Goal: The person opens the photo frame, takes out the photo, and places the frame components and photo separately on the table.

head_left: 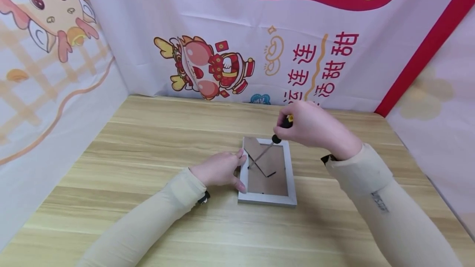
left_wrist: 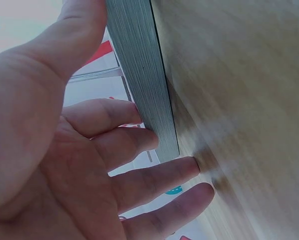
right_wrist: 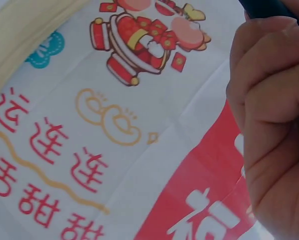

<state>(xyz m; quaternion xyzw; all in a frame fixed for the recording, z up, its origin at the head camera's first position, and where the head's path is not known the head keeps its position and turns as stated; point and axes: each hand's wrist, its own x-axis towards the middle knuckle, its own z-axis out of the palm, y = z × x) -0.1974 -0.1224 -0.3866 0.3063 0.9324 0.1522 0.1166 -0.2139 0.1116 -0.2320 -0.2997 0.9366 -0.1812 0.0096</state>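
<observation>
A silver-grey picture frame lies on the wooden table with its brown backing board facing up. A thin dark bent rod crosses the board. My right hand grips the dark handle of a screwdriver from above. Its slanting shaft reaches down to the frame's left inner edge. Against the frame's left side rests my left hand, thumb near the close corner. In the left wrist view, fairly straight fingers touch the side of the frame. The right wrist view shows curled fingers around the dark handle.
The wood-grain table extends around the frame on all sides. Behind it hangs a white cloth printed with red cartoon figures and lettering. More printed cloth stands at the left and right, with a red strip at the right corner.
</observation>
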